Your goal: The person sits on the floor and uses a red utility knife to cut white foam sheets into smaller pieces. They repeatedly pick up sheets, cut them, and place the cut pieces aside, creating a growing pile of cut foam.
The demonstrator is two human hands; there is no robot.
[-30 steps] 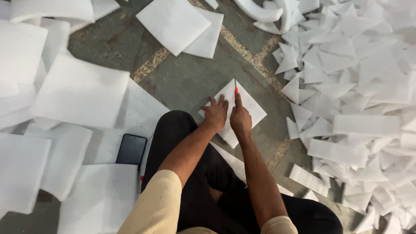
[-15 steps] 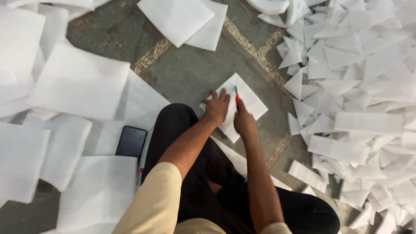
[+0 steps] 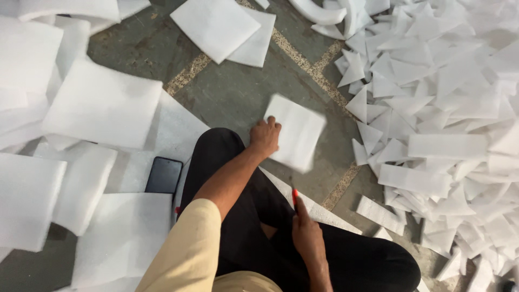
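My left hand point(image 3: 264, 138) grips the left edge of a white square foam sheet point(image 3: 298, 131), which is blurred and lifted just off the grey floor in front of my knee. Near my lap, my right hand point(image 3: 306, 233) is closed around a thin red-handled tool point(image 3: 294, 195) that points up and away from me. I sit on the floor in black trousers point(image 3: 238, 205).
A big heap of white foam offcuts point(image 3: 443, 108) fills the right side. Large white foam sheets point(image 3: 102, 108) lie to the left and ahead. A black phone point(image 3: 164, 174) rests on the floor beside my left knee.
My right hand has pulled back from the sheet to my lap with the red tool. My left hand has lifted and shifted the foam square slightly.
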